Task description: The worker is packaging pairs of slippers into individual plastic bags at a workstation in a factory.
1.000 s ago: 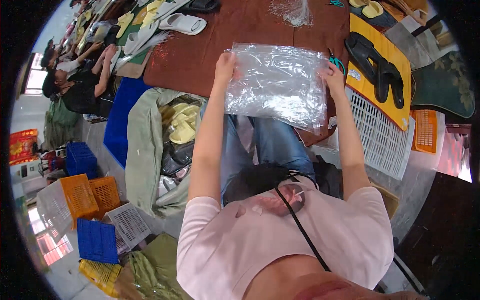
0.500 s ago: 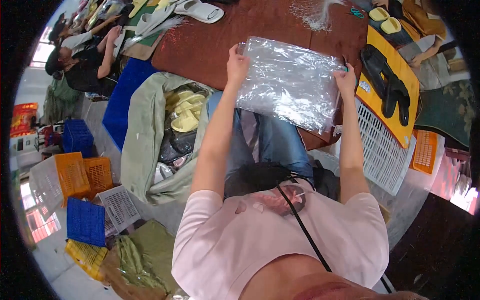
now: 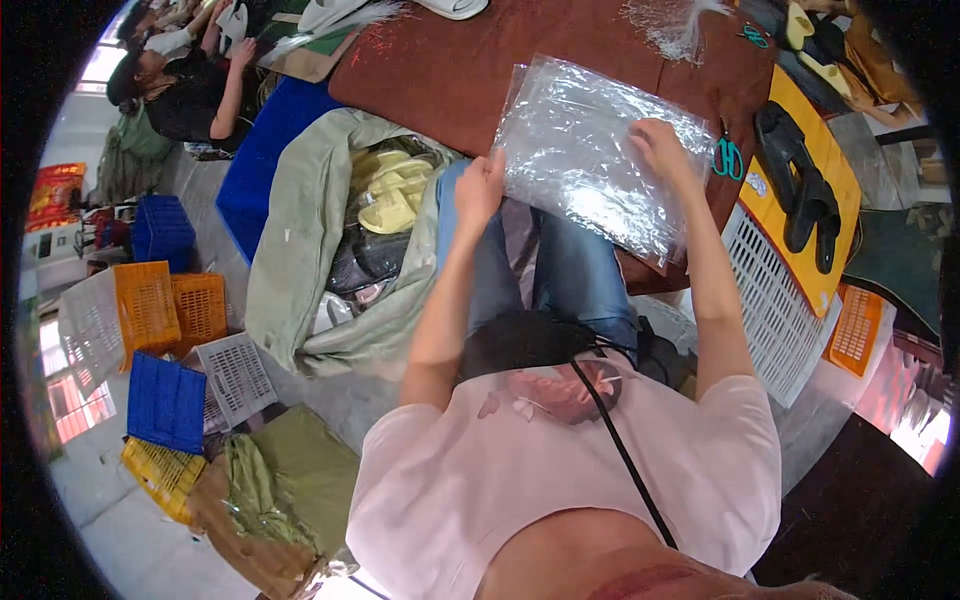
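A stack of clear plastic bags lies on the dark red table, its near end hanging over the edge above my lap. My left hand grips the stack's near left corner at the table edge. My right hand lies flat on top of the plastic near its right side, fingers spread.
An open grey-green sack of yellow and dark slippers stands at my left. Black slippers lie on a yellow board at the right, with teal scissors and a white crate nearby. Another person sits at top left. Coloured crates are on the floor.
The stack has come down onto the table toward me. My left hand slid from its far corner to the near corner, and my right hand moved from the edge onto the top.
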`<state>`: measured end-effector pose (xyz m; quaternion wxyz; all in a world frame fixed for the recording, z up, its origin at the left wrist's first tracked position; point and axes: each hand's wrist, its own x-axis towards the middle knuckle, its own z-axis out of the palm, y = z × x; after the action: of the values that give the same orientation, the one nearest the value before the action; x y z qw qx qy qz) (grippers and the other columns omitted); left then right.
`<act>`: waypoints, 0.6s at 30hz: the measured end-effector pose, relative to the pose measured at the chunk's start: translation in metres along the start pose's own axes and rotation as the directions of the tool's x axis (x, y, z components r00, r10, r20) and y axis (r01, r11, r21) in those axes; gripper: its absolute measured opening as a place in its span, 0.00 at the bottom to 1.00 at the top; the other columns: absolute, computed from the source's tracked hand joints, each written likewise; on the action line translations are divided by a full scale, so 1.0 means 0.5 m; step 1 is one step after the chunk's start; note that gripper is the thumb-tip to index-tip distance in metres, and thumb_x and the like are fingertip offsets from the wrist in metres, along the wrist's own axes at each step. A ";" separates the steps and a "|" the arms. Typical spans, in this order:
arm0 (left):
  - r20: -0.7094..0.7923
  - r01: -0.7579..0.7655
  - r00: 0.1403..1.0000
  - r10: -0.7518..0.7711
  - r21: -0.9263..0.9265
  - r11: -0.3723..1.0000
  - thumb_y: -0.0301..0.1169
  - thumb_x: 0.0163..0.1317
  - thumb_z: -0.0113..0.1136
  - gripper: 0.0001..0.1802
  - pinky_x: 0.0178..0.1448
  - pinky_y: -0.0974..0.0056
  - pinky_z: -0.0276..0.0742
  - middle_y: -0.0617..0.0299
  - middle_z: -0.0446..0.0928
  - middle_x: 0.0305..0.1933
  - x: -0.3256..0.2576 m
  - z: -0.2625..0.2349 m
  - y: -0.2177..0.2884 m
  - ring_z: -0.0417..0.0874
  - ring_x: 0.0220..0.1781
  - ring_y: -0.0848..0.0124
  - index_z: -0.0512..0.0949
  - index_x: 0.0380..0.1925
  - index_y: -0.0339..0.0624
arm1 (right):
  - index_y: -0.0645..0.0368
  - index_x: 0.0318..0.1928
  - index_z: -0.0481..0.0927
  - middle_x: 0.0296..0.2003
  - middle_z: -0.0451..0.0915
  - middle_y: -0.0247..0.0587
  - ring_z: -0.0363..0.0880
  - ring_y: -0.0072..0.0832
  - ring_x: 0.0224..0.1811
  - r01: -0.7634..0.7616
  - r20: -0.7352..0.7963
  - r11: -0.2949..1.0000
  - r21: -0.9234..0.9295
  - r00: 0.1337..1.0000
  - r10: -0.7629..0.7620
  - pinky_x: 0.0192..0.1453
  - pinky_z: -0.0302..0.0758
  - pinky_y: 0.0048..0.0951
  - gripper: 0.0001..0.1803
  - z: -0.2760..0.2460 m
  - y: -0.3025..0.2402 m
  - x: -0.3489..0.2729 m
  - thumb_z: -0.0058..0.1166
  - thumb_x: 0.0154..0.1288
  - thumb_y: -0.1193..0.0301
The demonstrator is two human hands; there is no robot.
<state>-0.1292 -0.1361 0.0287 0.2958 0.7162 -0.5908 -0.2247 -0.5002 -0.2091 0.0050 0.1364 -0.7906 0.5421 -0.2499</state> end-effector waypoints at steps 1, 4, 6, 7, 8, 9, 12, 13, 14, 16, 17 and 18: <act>0.082 0.059 0.996 -0.045 -0.182 0.981 0.54 0.72 0.50 0.29 0.38 0.52 0.77 0.47 0.81 0.23 0.003 0.002 -0.008 0.85 0.30 0.53 0.78 0.28 0.36 | 0.57 0.49 0.84 0.49 0.82 0.48 0.77 0.49 0.54 0.010 0.015 1.000 -0.007 1.000 -0.010 0.62 0.72 0.44 0.14 0.007 -0.002 0.003 0.60 0.64 0.67; 0.209 0.213 0.970 -0.128 -0.465 0.859 0.52 0.73 0.51 0.28 0.25 0.63 0.72 0.55 0.79 0.18 0.004 -0.002 0.001 0.78 0.18 0.70 0.78 0.27 0.37 | 0.57 0.51 0.83 0.49 0.82 0.47 0.76 0.48 0.54 0.051 -0.053 0.999 0.000 0.997 -0.051 0.61 0.72 0.43 0.16 0.019 -0.021 -0.012 0.60 0.64 0.67; 0.295 0.290 0.945 -0.139 -0.563 0.774 0.50 0.73 0.53 0.26 0.20 0.66 0.66 0.60 0.78 0.18 0.014 0.005 0.010 0.73 0.16 0.76 0.78 0.26 0.38 | 0.57 0.52 0.82 0.49 0.81 0.47 0.75 0.48 0.54 0.017 -0.036 1.000 0.021 0.999 -0.016 0.61 0.72 0.44 0.17 0.014 -0.025 -0.022 0.60 0.65 0.66; 0.283 0.249 0.955 -0.088 -0.604 0.757 0.44 0.72 0.57 0.21 0.18 0.69 0.63 0.63 0.75 0.16 0.018 0.014 -0.001 0.71 0.15 0.78 0.77 0.25 0.40 | 0.56 0.52 0.82 0.50 0.80 0.47 0.75 0.48 0.55 0.033 -0.054 0.999 -0.043 0.998 -0.036 0.62 0.72 0.43 0.17 0.016 -0.027 -0.024 0.60 0.65 0.66; 0.280 0.243 0.956 -0.084 -0.601 0.762 0.44 0.72 0.57 0.21 0.18 0.69 0.63 0.63 0.75 0.16 0.023 0.016 -0.017 0.71 0.15 0.78 0.77 0.25 0.40 | 0.56 0.53 0.81 0.52 0.79 0.47 0.74 0.48 0.55 0.048 -0.070 0.993 -0.106 0.996 -0.056 0.62 0.72 0.43 0.17 0.017 -0.028 -0.025 0.59 0.66 0.65; 0.282 0.246 0.957 -0.062 -0.681 0.690 0.42 0.72 0.58 0.19 0.18 0.69 0.63 0.64 0.74 0.16 0.027 0.018 -0.028 0.71 0.15 0.78 0.76 0.25 0.40 | 0.53 0.57 0.79 0.57 0.76 0.43 0.72 0.45 0.59 -0.010 0.002 0.992 -0.129 1.000 0.010 0.63 0.71 0.44 0.19 0.016 -0.030 -0.026 0.57 0.67 0.62; 0.196 0.263 0.965 -0.175 -0.686 0.679 0.35 0.72 0.56 0.15 0.16 0.69 0.63 0.63 0.72 0.17 0.029 0.005 -0.072 0.70 0.12 0.75 0.75 0.26 0.40 | 0.49 0.62 0.74 0.61 0.73 0.38 0.70 0.43 0.62 -0.037 0.013 0.975 -0.218 0.999 0.041 0.64 0.69 0.46 0.24 0.020 -0.035 -0.036 0.56 0.69 0.60; 0.159 0.271 0.962 -0.222 -0.643 0.716 0.35 0.72 0.55 0.16 0.15 0.68 0.63 0.63 0.73 0.17 0.027 -0.008 -0.086 0.71 0.12 0.74 0.74 0.26 0.39 | 0.47 0.67 0.70 0.66 0.70 0.35 0.67 0.41 0.66 -0.037 0.038 0.965 -0.259 0.998 0.049 0.67 0.66 0.48 0.27 0.019 -0.030 -0.041 0.55 0.69 0.59; 0.190 0.255 0.967 -0.170 -0.749 0.611 0.41 0.75 0.50 0.21 0.14 0.67 0.63 0.61 0.73 0.16 0.026 -0.020 -0.100 0.72 0.12 0.72 0.73 0.25 0.39 | 0.48 0.68 0.69 0.66 0.69 0.36 0.67 0.41 0.67 -0.013 0.023 0.963 -0.270 1.000 0.020 0.68 0.65 0.48 0.28 0.021 -0.027 -0.048 0.55 0.70 0.59; 0.312 0.355 0.933 -0.178 -0.730 0.584 0.49 0.75 0.47 0.28 0.14 0.68 0.63 0.58 0.73 0.14 0.030 -0.039 -0.056 0.74 0.12 0.71 0.74 0.25 0.38 | 0.49 0.71 0.67 0.68 0.68 0.39 0.66 0.42 0.68 0.016 0.030 0.955 -0.297 1.000 -0.007 0.70 0.63 0.47 0.30 0.019 -0.015 -0.065 0.53 0.70 0.61; 0.335 0.385 0.918 -0.212 -0.631 0.673 0.57 0.74 0.46 0.35 0.15 0.66 0.63 0.58 0.74 0.13 0.030 -0.044 -0.011 0.74 0.12 0.71 0.75 0.20 0.38 | 0.49 0.71 0.67 0.68 0.68 0.39 0.66 0.42 0.68 0.005 0.029 0.954 -0.300 1.000 0.004 0.70 0.63 0.47 0.30 0.017 -0.010 -0.072 0.53 0.70 0.61; 0.300 0.321 0.938 -0.176 -0.552 0.770 0.60 0.72 0.47 0.37 0.17 0.65 0.65 0.58 0.74 0.13 0.032 -0.047 0.030 0.74 0.12 0.70 0.74 0.17 0.38 | 0.49 0.71 0.66 0.68 0.68 0.40 0.66 0.42 0.68 0.019 0.021 0.947 -0.322 1.000 -0.013 0.71 0.62 0.47 0.30 0.017 -0.009 -0.076 0.53 0.71 0.62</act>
<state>-0.1209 -0.1500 0.0564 0.4011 0.6287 -0.4204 -0.5168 -0.5029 -0.1728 -0.0096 0.0086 -0.8090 0.5678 -0.1516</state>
